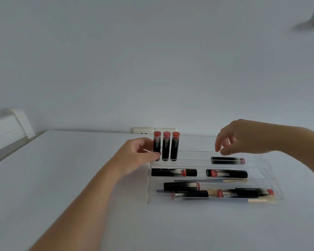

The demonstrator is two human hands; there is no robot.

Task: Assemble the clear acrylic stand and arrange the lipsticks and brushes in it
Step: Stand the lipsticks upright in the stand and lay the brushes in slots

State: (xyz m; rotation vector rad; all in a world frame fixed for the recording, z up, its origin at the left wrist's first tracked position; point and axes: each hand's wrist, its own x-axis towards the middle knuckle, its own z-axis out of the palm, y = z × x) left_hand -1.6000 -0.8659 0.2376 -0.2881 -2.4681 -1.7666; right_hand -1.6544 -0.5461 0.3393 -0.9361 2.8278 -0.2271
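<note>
A clear acrylic tiered stand (268,175) sits on the white table. Three black lipsticks with red tops stand upright at the left of its top tier. My left hand (140,151) grips the leftmost upright lipstick (157,144) at its base. My right hand (243,137) hovers above the top tier with fingers hanging loosely, holding nothing. Just below it a lipstick (227,160) lies flat on the top tier. Two lipsticks (174,172) lie on the middle tier. Several more lipsticks (181,186) and wooden-handled brushes (257,201) lie in the lowest tier.
The white table (80,178) meets a white wall at the back. A wall socket (143,130) sits right behind the stand. A white trunking box (9,124) runs along the wall at the left.
</note>
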